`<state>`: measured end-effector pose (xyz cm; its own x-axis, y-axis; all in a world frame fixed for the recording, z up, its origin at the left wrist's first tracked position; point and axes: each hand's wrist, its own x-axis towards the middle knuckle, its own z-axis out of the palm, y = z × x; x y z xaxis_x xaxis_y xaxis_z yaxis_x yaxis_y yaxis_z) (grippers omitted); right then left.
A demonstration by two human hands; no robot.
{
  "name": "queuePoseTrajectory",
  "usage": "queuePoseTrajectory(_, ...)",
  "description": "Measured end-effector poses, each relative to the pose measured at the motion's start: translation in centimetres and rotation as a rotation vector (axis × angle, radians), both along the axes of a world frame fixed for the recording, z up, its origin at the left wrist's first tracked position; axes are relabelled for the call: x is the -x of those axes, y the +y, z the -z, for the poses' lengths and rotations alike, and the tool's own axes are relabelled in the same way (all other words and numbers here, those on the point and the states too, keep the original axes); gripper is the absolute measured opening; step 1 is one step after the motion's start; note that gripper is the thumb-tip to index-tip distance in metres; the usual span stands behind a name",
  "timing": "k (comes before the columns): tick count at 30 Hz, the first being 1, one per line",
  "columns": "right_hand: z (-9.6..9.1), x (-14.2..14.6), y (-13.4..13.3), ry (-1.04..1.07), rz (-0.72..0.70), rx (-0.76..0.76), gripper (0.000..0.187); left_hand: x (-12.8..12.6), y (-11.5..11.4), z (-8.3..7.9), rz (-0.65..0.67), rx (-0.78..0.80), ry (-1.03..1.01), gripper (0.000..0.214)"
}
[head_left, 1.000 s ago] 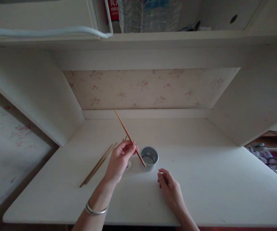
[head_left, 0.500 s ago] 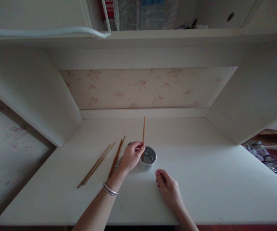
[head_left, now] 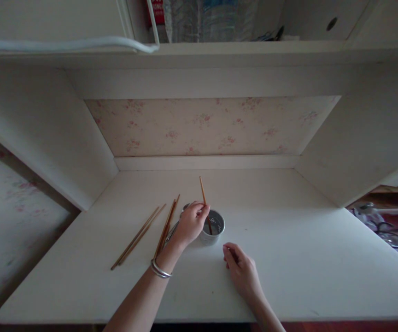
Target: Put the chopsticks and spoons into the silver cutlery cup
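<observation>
white desk: chopstick inside cup

A silver-coloured bangle circles the left wrist, showing as two slim, rounded bands lying close together. The metal looks smooth, with pale shine along its curve; any fine marking is too small to tell. On the hand side of the bangle, the left hand is bare; on its elbow side, the left forearm is bare too. Right of the bangle, the right hand and right forearm are uncovered.
</observation>
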<state>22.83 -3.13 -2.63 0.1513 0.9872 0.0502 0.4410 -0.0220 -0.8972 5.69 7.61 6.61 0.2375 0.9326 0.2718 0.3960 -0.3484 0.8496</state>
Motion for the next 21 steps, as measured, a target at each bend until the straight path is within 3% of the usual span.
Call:
queuePoseTrajectory(6,-0.1,0.1,0.0,-0.006,0.005,-0.01,0.035,-0.4,0.6,-0.2,0.089,-0.054,0.095,0.045)
queuePoseTrajectory(21,0.0,0.1,-0.1,-0.013,-0.018,0.033,0.035,-0.5,1.1,0.2,0.099,-0.019,0.133,0.042)
